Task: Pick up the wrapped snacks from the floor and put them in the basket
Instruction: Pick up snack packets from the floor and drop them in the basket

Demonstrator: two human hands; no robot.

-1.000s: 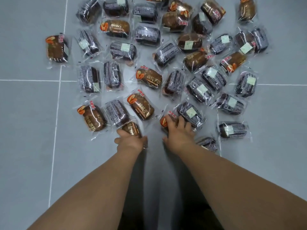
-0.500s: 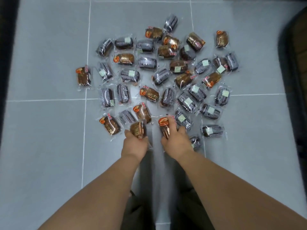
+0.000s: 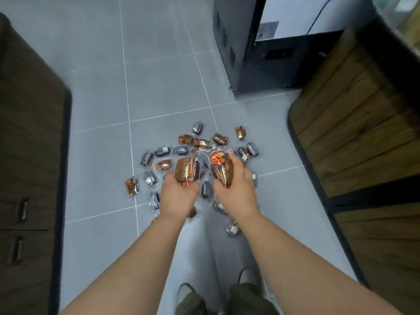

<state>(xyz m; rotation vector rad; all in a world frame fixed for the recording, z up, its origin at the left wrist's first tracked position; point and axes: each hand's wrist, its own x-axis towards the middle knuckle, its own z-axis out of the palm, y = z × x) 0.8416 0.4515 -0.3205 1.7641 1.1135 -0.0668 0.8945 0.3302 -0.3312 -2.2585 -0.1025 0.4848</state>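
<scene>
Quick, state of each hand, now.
Left hand: holding a brown snack.
Right hand: holding a second snack.

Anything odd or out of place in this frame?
Clear-wrapped brown and dark snack cakes lie scattered on the grey tiled floor. No basket is in view. The left hand and right hand each hold one.

Glossy plastic snack wrappers [image 3: 186, 171]; matt floor tiles [image 3: 159, 87]
</scene>
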